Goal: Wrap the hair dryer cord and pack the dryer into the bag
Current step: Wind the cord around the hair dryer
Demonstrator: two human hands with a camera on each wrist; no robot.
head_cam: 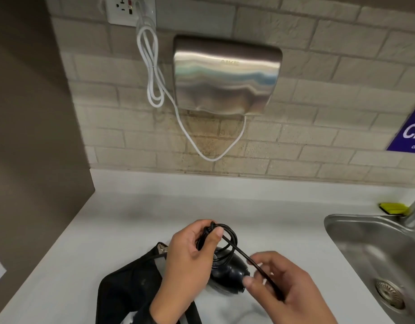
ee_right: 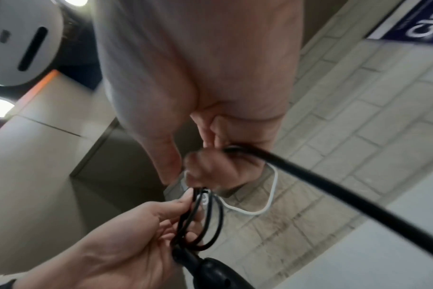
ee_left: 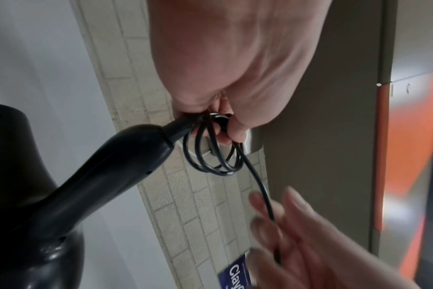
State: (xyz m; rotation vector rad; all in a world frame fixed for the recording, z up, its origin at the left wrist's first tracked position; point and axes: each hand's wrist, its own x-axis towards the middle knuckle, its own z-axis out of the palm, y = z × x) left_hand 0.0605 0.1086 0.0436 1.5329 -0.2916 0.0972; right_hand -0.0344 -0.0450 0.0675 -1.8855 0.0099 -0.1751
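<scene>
A black hair dryer (head_cam: 227,273) sits low over the white counter, its handle (ee_left: 111,166) pointing up toward my left hand (head_cam: 197,246). My left hand pinches several small loops of the black cord (head_cam: 225,239) (ee_left: 210,156) (ee_right: 203,221) beside the handle's end. One straight run of cord (head_cam: 258,267) leads down right into my right hand (head_cam: 276,288), whose fingers (ee_right: 210,168) curl around it. A black bag (head_cam: 129,286) lies open on the counter under my left wrist.
A steel sink (head_cam: 377,258) is set into the counter (head_cam: 108,230) at right, with a yellow sponge (head_cam: 393,208) behind it. On the tiled wall hang a steel hand dryer (head_cam: 227,73), its white cable (head_cam: 152,66) and a blue sign (head_cam: 410,129). A brown panel (head_cam: 26,113) stands at left.
</scene>
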